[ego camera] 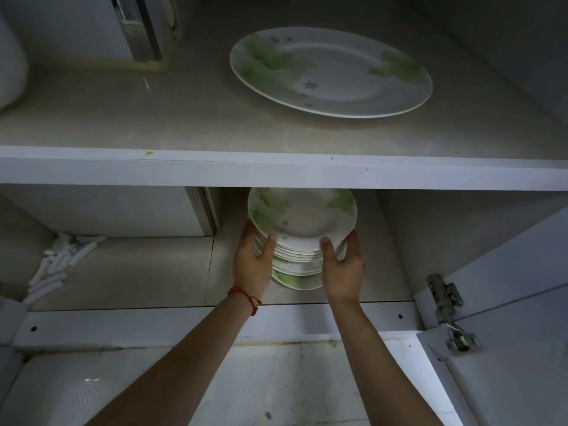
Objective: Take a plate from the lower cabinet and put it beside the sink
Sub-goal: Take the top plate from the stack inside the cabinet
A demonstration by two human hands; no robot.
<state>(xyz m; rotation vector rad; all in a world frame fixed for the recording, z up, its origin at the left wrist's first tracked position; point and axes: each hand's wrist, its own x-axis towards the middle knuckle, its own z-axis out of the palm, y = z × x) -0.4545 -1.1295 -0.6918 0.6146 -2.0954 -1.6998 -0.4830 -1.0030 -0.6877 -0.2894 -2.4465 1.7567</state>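
A stack of white plates (302, 219) with green leaf prints stands on the lower shelf (138, 272) of the open cabinet. My left hand (253, 261) clasps the stack's left side, thumb on the top plate's rim. On the stack's right side, my right hand (342, 269) holds in the same way, its thumb resting on the rim. The upper plates sit lifted and tilted above a wider plate at the bottom. The stack's far edge is hidden behind the upper shelf's front edge.
A large oval plate (330, 72) with the same leaf print lies on the upper shelf (276, 170). White plastic pieces (58, 265) are heaped at the lower shelf's left. The cabinet door (507, 348) stands open at right with metal hinges (444, 298).
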